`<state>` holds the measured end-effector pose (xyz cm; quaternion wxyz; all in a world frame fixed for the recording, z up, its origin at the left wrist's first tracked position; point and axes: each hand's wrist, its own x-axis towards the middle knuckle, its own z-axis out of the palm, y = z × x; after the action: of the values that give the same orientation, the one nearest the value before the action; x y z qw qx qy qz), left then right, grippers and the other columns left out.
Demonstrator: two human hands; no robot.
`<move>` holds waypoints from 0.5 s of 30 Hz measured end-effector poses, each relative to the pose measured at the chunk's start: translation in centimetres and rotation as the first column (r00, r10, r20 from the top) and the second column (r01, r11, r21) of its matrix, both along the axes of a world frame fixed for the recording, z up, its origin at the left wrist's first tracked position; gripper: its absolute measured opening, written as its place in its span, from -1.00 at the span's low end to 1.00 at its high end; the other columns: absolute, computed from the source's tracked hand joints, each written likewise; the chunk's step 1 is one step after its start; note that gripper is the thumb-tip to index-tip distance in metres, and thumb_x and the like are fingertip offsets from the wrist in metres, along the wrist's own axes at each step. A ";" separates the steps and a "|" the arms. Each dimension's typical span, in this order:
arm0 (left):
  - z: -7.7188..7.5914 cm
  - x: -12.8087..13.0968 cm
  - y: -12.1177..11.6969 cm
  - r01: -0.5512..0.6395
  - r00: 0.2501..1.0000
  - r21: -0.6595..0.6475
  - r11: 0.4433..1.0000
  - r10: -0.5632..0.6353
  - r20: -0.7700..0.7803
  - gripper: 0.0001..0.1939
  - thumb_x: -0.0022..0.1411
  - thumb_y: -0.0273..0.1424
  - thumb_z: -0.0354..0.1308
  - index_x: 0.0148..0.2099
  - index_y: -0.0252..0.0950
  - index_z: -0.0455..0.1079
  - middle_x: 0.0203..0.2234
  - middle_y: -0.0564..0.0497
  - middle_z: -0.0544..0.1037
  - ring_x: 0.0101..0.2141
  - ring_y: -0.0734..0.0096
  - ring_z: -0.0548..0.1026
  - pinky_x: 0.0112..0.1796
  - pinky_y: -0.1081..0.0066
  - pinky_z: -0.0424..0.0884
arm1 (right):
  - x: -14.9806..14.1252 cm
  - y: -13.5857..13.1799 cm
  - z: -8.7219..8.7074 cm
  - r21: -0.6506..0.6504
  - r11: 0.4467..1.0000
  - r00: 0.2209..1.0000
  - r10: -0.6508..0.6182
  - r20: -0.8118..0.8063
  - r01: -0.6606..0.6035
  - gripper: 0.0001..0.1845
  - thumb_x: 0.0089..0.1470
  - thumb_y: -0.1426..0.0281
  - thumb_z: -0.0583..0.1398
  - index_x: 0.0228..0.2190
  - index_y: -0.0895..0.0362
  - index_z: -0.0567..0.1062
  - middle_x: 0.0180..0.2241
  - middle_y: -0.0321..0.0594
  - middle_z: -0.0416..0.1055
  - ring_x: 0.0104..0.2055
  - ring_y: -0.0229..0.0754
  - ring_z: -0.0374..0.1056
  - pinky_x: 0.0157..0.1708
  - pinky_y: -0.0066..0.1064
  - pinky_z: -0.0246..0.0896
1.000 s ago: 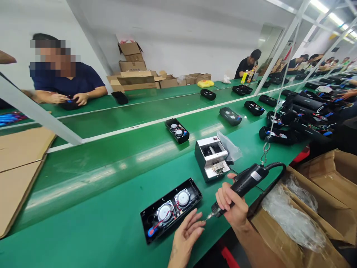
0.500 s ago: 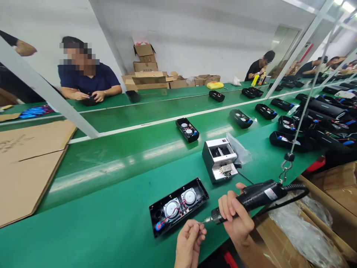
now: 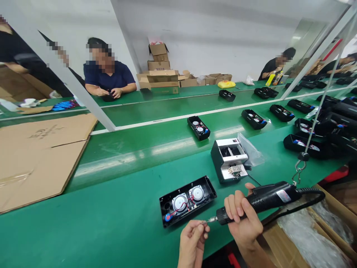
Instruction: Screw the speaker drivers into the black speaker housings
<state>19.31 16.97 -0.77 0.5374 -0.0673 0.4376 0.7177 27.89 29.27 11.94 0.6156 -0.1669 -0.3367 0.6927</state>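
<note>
Along the bottom edge of the frame, the person's right hand [image 3: 240, 219] wraps its fingers around a black electric screwdriver [image 3: 267, 199], whose cord curves off to the right. The left hand [image 3: 192, 242] rises beside it, fingertips pinched together on a tiny item [image 3: 205, 222] at the bit's tip, too small to identify. Just left of the hands, an open black speaker housing [image 3: 187, 201] with two round drivers and red wires lies on a green conveyor belt [image 3: 111, 208]. Beyond it sits a metal screw feeder [image 3: 229, 160]. More black housings [image 3: 198, 127] line the belts toward the upper right. At upper left, a co-worker [image 3: 108, 76] handles a small black unit.
</note>
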 end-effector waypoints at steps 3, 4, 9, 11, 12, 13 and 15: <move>-0.2 -0.1 -0.4 0.116 0.993 0.045 0.992 -0.117 0.002 -0.38 -0.31 -0.28 0.75 -0.14 -0.28 0.69 -0.15 -0.24 0.72 -0.18 0.04 0.71 -0.23 0.29 0.65 | -0.1 0.1 0.4 0.054 0.998 0.999 0.018 0.034 -0.020 -0.78 0.32 0.29 0.27 -0.01 -0.15 0.48 -0.62 -0.50 0.03 -0.70 -0.31 -0.15 -0.72 -0.42 -0.11; 0.0 -0.3 -0.6 0.190 0.980 0.054 0.980 -0.187 -0.067 -0.30 -0.30 -0.32 0.74 -0.02 -0.24 0.67 -0.07 -0.25 0.71 -0.14 -0.01 0.71 -0.18 0.24 0.66 | -0.1 0.3 0.6 0.078 0.997 0.999 0.014 0.047 -0.018 -0.76 0.33 0.23 0.28 0.01 -0.16 0.47 -0.62 -0.50 0.06 -0.70 -0.30 -0.12 -0.71 -0.41 -0.08; 2.8 -4.0 -1.1 0.165 0.188 -0.153 0.974 -0.183 -0.965 -0.71 0.26 -0.28 0.46 0.03 -0.12 0.62 -0.11 -0.10 0.71 -0.08 0.06 0.67 0.04 0.07 0.60 | -0.1 2.2 1.7 0.202 0.979 0.981 -0.068 0.183 0.030 -0.61 0.29 0.06 0.34 0.07 -0.12 0.46 -0.54 -0.44 0.29 -0.63 -0.26 0.17 -0.60 -0.34 0.20; 4.0 -6.0 -0.6 0.022 -0.308 -0.166 0.986 -0.152 -0.939 -0.80 0.39 -0.28 0.34 0.03 -0.15 0.59 -0.14 -0.08 0.71 0.00 0.00 0.63 0.14 -0.02 0.50 | -0.5 2.7 1.6 0.249 0.968 0.964 -0.073 0.254 0.008 -0.65 0.29 0.24 0.37 0.05 -0.10 0.45 -0.50 -0.43 0.37 -0.58 -0.26 0.27 -0.54 -0.34 0.28; 4.4 -6.9 -0.2 -0.013 -0.474 -0.185 0.983 -0.169 -0.864 -0.78 0.41 -0.26 0.31 0.05 -0.19 0.57 -0.14 -0.09 0.71 0.02 -0.05 0.62 0.17 -0.07 0.46 | -0.9 2.8 1.4 0.270 0.963 0.960 -0.057 0.273 -0.020 -0.65 0.29 0.31 0.37 0.05 -0.09 0.44 -0.50 -0.44 0.38 -0.57 -0.27 0.29 -0.52 -0.35 0.29; 4.7 -7.5 0.2 -0.032 -0.588 -0.215 0.976 -0.192 -0.786 -0.76 0.42 -0.25 0.30 0.06 -0.22 0.55 -0.16 -0.09 0.71 0.02 -0.07 0.61 0.19 -0.10 0.42 | -1.3 2.8 1.0 0.290 0.955 0.960 -0.029 0.280 -0.056 -0.64 0.30 0.36 0.36 0.06 -0.08 0.42 -0.50 -0.46 0.38 -0.57 -0.28 0.29 -0.52 -0.37 0.28; 4.9 -8.2 1.0 -0.033 -0.702 -0.267 0.963 -0.212 -0.680 -0.81 0.45 -0.27 0.28 0.01 -0.24 0.53 -0.20 -0.06 0.71 -0.02 -0.04 0.62 0.20 -0.10 0.35 | -2.2 2.6 0.2 0.317 0.941 0.957 0.026 0.288 -0.121 -0.64 0.33 0.40 0.33 0.07 -0.08 0.38 -0.52 -0.49 0.36 -0.59 -0.31 0.27 -0.55 -0.41 0.22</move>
<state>11.15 17.98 4.13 -0.1159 0.6468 0.7141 0.2415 25.66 31.85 12.09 0.5545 -0.1444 -0.5380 0.6183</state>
